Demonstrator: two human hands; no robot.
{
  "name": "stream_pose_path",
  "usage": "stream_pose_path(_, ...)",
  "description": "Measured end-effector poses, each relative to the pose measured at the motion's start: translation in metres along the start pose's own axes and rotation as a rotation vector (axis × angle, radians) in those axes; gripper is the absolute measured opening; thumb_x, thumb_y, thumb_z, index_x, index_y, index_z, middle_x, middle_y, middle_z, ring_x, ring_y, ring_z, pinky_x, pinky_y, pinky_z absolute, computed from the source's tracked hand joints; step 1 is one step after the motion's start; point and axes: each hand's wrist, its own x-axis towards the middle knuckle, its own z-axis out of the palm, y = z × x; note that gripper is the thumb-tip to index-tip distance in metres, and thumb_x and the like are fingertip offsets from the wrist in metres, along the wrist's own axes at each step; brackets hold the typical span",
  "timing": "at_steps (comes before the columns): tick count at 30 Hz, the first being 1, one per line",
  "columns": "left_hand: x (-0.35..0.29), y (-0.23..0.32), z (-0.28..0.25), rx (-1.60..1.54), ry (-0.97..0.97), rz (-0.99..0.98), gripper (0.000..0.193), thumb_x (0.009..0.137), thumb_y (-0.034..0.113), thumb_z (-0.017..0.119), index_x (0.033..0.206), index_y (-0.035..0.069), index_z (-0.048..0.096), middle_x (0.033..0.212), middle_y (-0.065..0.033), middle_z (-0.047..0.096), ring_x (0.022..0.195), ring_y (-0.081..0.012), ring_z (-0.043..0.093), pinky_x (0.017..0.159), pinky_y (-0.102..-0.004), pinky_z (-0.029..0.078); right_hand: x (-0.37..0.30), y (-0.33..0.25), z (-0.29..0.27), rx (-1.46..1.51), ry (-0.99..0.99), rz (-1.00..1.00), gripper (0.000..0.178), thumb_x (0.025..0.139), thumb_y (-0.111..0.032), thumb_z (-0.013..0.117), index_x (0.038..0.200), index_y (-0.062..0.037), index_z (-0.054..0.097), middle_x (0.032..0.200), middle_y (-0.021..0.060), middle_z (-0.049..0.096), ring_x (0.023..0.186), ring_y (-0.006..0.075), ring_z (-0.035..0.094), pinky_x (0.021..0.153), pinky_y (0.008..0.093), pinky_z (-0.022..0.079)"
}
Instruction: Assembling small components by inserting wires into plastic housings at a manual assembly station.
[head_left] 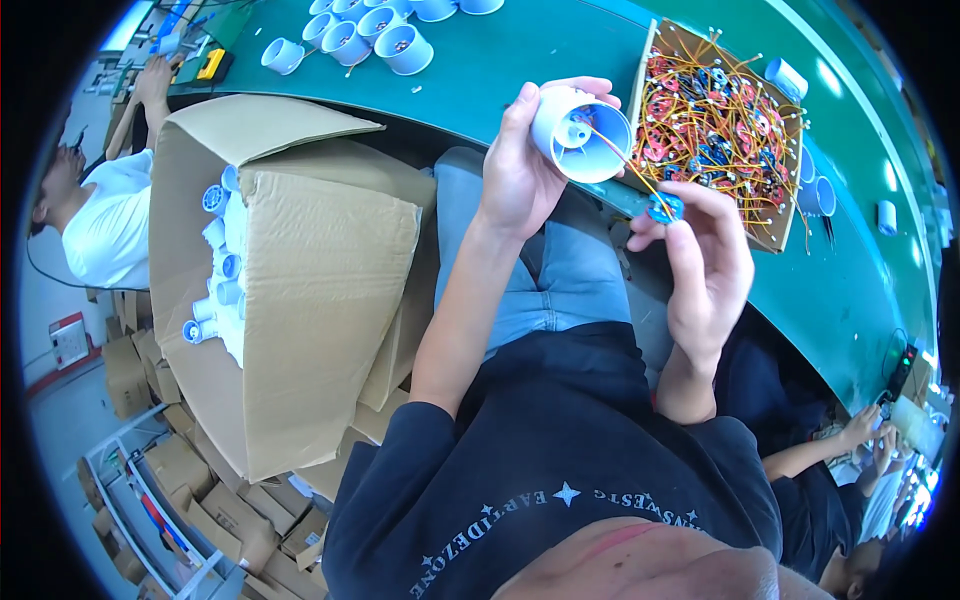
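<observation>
My left hand [520,170] is wrapped round a white plastic cup-shaped housing [600,160], its open mouth tilted toward me. Inside the housing sits a round hub, and orange-yellow wires [632,160] run out of it. These wires lead to a small blue circuit board [665,208], which my right hand [705,260] pinches between its fingertips. Just beyond my right hand, an open cardboard box [775,238] holds many red and blue boards with orange wires.
Several white housings [404,50] stand on the green table [490,62] at the far left. A large open carton [325,260] with white cylindrical parts is at my left. More housings [820,196] lie right of the wire box. Other people work at both sides.
</observation>
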Motion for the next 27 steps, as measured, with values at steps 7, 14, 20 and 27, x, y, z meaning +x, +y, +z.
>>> stream_pose_path(7, -0.014, 0.004, -0.014, 0.030, 0.089, 0.066, 0.063, 0.101, 0.048, 0.027, 0.131, -0.004, 0.046, 0.121, -0.0189, 0.058, 0.100, -0.0270, 0.063, 0.083, -0.0375, 0.055, 0.003, 0.006, 0.013, -0.074, -0.059, 0.082, 0.022, 0.095, 0.000, 0.050, 0.116, 0.0071, 0.052, 0.092, 0.0134, 0.063, 0.081, 0.0159, 0.064, 0.075, 0.0280, 0.052)
stream_pose_path(14, -0.029, -0.005, -0.024, -0.201, 0.111, 0.100, 0.070, 0.096, 0.053, 0.043, 0.138, -0.003, 0.038, 0.132, -0.0169, 0.050, 0.119, -0.0271, 0.052, 0.099, -0.0391, 0.046, 0.010, 0.009, 0.029, -0.107, -0.068, 0.165, 0.024, 0.091, 0.003, 0.059, 0.114, 0.0082, 0.053, 0.092, 0.0114, 0.063, 0.082, 0.0127, 0.064, 0.074, 0.0240, 0.051)
stream_pose_path(20, -0.043, -0.019, -0.041, -0.300, -0.059, 0.090, 0.080, 0.091, 0.059, 0.050, 0.140, -0.003, 0.034, 0.137, -0.0182, 0.045, 0.127, -0.0290, 0.045, 0.105, -0.0420, 0.041, 0.018, 0.013, 0.050, -0.381, -0.062, -0.054, 0.024, 0.079, 0.000, 0.074, 0.101, 0.0028, 0.063, 0.081, 0.0076, 0.065, 0.067, 0.0086, 0.062, 0.060, 0.0205, 0.048)
stream_pose_path(27, -0.045, -0.009, -0.035, -0.402, -0.013, 0.056, 0.074, 0.094, 0.059, 0.043, 0.139, 0.001, 0.037, 0.134, -0.0201, 0.047, 0.124, -0.0320, 0.048, 0.103, -0.0455, 0.042, 0.021, 0.020, 0.062, -0.652, -0.044, -0.172, 0.020, 0.077, -0.008, 0.077, 0.093, -0.0026, 0.066, 0.075, 0.0078, 0.061, 0.060, 0.0161, 0.060, 0.054, 0.0264, 0.046)
